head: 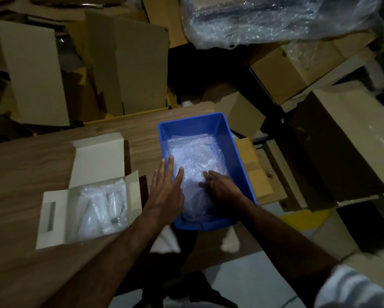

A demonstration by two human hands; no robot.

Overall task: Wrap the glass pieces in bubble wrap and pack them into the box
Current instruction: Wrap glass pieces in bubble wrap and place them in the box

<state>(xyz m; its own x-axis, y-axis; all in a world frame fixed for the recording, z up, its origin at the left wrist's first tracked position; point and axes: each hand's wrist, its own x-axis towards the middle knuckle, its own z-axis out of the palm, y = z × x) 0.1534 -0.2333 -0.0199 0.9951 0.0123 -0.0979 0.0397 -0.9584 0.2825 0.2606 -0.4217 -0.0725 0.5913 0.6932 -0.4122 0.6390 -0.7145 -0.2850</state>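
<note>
A blue plastic bin (235,141) stands on the wooden table's right part, filled with bubble wrap (193,154). My left hand (166,190) rests flat over the bin's left rim, fingers spread, touching the wrap. Inside the bin, my right hand (219,185) lies on the wrap with its fingers curled into it; whether it grips the wrap is unclear. To the left lies an open white cardboard box (53,210) holding wrapped glass pieces (102,207) in clear bubble wrap. No bare glass shows.
The wooden table (31,165) ends just right of the bin. Cardboard boxes (131,70) are stacked behind and to the right. A big roll of bubble wrap (264,18) lies at the top right. Floor and my legs show below the table's near edge.
</note>
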